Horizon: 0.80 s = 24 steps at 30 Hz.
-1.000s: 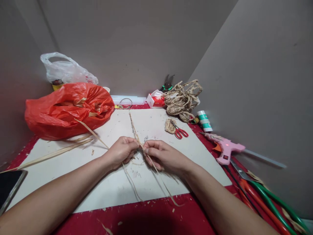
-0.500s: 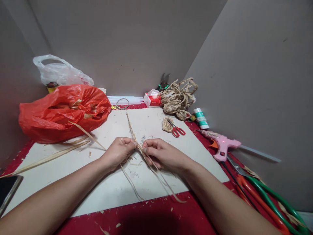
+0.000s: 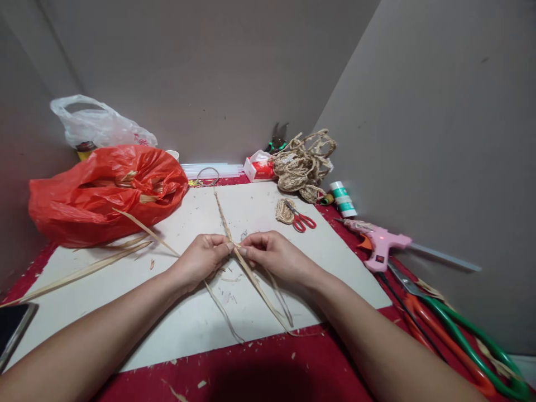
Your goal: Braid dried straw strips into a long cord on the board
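Observation:
A thin straw-coloured braid (image 3: 222,216) runs from a wire ring (image 3: 208,177) at the back of the white board toward me. At its near end my left hand (image 3: 204,255) pinches the braid between thumb and forefinger. My right hand (image 3: 274,254) is closed beside it, gripping a loose fibre strand that crosses the braid. Another loose strand (image 3: 262,292) hangs from the joint toward the board's front edge, and one more trails below my left hand. The curled lower fingers of both hands are partly hidden.
A red plastic bag (image 3: 104,218) of fibre stands at left, a phone (image 3: 14,329) nearer. Red-handled scissors (image 3: 300,219) lie on a small woven piece. A coiled braid heap (image 3: 304,164), pink glue gun (image 3: 383,244) and large shears (image 3: 452,329) line the right side.
My right hand has shifted a strand across the braid, close to my left thumb. The loose strands below have swung and spread differently. My left hand keeps its pinch.

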Each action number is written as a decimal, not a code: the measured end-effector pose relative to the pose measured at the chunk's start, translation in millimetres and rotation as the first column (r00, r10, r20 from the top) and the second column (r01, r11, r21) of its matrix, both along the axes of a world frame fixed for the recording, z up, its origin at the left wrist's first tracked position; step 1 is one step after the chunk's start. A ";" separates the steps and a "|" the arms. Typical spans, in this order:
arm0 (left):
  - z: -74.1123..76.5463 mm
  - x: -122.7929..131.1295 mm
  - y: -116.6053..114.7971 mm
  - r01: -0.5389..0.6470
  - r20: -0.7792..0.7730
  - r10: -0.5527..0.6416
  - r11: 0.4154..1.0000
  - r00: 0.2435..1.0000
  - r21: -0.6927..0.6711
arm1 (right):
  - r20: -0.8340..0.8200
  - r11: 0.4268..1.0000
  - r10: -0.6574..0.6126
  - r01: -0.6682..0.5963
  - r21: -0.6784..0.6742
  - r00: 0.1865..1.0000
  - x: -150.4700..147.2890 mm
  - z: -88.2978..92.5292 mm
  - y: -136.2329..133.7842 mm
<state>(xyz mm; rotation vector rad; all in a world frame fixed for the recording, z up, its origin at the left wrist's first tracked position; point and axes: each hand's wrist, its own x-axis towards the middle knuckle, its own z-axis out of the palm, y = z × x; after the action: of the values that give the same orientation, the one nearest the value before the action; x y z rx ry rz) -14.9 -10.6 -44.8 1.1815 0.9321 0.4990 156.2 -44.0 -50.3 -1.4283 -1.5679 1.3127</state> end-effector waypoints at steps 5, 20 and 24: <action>-4.0 -0.1 0.3 0.032 -0.084 -0.018 0.986 0.996 0.162 | 0.203 0.989 -0.015 -0.015 0.144 0.979 0.1 5.3 -1.8; 1.3 -1.9 2.3 0.101 0.009 -0.102 0.992 0.995 0.072 | 0.162 0.993 -0.063 0.046 0.104 0.985 -27.9 3.7 -19.9; 0.5 -2.0 1.7 0.109 0.013 -0.110 0.992 0.994 0.057 | 0.401 0.962 -0.107 -0.007 0.274 0.910 -28.9 -0.1 -21.5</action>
<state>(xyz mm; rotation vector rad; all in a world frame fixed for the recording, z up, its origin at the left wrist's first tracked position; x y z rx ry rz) -16.9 -8.9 -44.3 1.2709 0.8390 0.4478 127.3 -65.5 -50.4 -1.6253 -1.8808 0.7529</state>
